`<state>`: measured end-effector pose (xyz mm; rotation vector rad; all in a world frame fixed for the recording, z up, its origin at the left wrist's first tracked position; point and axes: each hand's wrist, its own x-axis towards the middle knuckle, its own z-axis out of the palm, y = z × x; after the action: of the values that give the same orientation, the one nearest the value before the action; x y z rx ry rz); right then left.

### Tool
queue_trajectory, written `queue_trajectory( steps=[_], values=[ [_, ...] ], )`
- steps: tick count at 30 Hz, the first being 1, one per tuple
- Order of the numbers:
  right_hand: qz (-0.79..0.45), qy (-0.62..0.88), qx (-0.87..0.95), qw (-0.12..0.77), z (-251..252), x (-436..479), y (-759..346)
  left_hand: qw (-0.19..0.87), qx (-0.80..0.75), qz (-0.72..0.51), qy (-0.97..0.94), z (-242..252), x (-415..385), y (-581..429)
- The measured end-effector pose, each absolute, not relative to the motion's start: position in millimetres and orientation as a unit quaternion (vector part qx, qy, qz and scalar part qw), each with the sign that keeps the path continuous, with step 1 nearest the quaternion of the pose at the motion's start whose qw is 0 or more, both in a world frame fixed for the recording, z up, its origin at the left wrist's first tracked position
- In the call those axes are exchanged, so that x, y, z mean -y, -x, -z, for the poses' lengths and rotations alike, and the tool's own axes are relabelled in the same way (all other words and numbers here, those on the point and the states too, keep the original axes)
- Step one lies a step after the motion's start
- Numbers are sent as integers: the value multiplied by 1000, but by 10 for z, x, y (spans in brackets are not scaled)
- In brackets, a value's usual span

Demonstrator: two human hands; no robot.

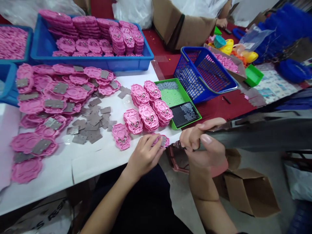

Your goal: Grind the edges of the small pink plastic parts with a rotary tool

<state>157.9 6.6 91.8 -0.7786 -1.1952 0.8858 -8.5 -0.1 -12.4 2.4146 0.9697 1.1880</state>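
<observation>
My left hand (143, 157) is closed on a pink plastic piece (153, 139) at the table's front edge. A grey metal plate (164, 141) lies on that piece. In my right hand (206, 143) is a screwdriver (177, 145), its tip pointing left at the plate; whether it touches a screw I cannot make out. Stacks of pink pieces with shiny round metal parts (148, 117) stand just beyond my left hand. Behind them is a green tray (181, 85) with small screws, and a black perforated holder (184, 115) sits in its near end.
Loose metal plates (91, 125) and a heap of pink pieces (56, 92) cover the left side. Behind are a blue bin (92, 61) of pink stacks and a blue basket (202, 74). Another person's hand (221, 23) shows far back. A cardboard box (251, 191) is below right.
</observation>
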Motion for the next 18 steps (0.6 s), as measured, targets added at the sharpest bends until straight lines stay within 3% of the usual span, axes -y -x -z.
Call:
queue_trajectory(
  steps=[18],
  values=[
    [-405, 308, 530, 679, -971, -49, -1516, 294, -314, -513, -743, 76, -14, 87]
  ],
)
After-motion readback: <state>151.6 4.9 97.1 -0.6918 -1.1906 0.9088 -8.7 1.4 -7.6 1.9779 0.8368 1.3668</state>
